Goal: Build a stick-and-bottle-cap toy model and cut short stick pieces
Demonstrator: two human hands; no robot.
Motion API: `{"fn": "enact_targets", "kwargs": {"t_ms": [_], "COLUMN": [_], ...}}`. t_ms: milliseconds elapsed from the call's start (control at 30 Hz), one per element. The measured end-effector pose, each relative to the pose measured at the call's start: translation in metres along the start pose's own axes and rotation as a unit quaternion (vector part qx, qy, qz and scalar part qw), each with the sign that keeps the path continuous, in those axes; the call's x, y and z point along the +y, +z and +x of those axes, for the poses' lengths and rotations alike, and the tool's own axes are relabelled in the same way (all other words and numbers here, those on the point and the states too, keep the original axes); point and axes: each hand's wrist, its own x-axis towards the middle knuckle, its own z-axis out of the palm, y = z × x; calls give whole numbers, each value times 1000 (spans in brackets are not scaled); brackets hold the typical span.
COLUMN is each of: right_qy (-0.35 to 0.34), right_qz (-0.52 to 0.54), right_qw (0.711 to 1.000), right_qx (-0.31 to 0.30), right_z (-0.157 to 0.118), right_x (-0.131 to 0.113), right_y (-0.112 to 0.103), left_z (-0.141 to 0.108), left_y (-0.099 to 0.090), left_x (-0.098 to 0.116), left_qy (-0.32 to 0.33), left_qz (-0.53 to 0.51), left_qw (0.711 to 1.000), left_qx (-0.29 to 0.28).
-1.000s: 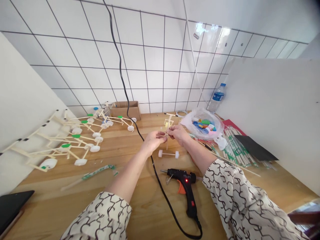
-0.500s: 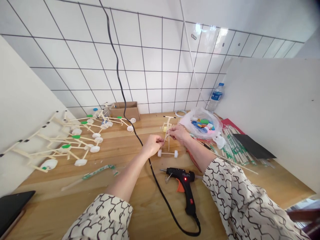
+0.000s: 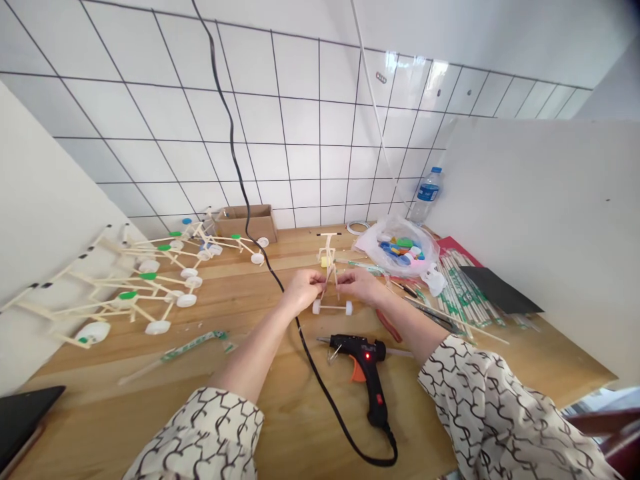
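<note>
A wooden bench runs up to a white tiled wall, with a black glue gun lying near its front. A stick-built cart on white bottle-cap wheels stands upright on the bench between the left hand and right hand; their fingers seem pinched on its sticks, though the grip is hard to see.

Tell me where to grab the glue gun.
Take the glue gun by its black handle, coming from above on the near side with the right hand. The gun lies flat with the nozzle pointing left and the handle pointing toward the person, so the handle is the closest part. The cord leaves its end, so stay above that.
</note>
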Motion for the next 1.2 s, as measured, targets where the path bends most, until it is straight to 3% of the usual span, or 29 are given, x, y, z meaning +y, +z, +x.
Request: {"fn": "enact_targets", "kwargs": {"t_ms": [167,300,467,633,1200], "right_qy": [-12,-14,-13,-23,-90], "right_qz": [-75,-102,-114,-111,-89], "right_qw": [997,995,993,994,992], "right_qx": [-4,-4,-6,-11,-20], "right_z": [0,-2,-6,-7,-6], "right_x": [6,2,-3,-2,4], "right_y": [9,8,6,7,1], "left_z": [1,-1,-18,-31,-21], "left_y": [1,-10,-26,-24,-15], "left_x": [-5,-12,-10,-5,-15], "left_qy": [4,20,21,24,55], "left_qz": [9,48,76,74,103], "left_qw": [1000,998,995,992,990], "left_qx": [-16,-29,-62,-103,-73]}}
